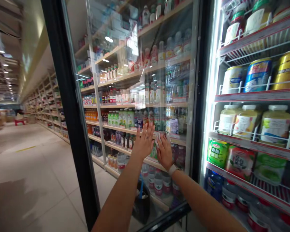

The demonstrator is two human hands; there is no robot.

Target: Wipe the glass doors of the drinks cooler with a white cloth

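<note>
- The cloth (pixel 168 138), white and crumpled, lies under the fingers of the right hand (pixel 164 149), between that hand and the glass pane (pixel 135 96) of the cooler door.
- The right hand has the cloth pinned against the pane, its fingers stretched upward and slightly apart; how much cloth is gathered under the palm cannot be told.
- The left hand (pixel 144 140) holds nothing that shows: its fingers point up, close together, palm toward the pane just beside the right hand. Whether its whole palm touches the glass is unclear.
- From the left hand, the cloth lies to the right, at about fingertip height or a little lower. The right hand is the nearer, being on it.
- The cloth's long axis cannot be read, as the fingers cover most of it. The pane's long axis runs upright, leaning in this view.
- Both hands are at the pane's lower half, nearer the dark post (pixel 200 96) on the right than the black frame bar (pixel 69 112) on the left. Most of the glass lies above them, with the bottom rail (pixel 166 216) below.
- The wristband (pixel 173 169) is on the right wrist; lit cooler shelves (pixel 253 96) stand beyond the post.
</note>
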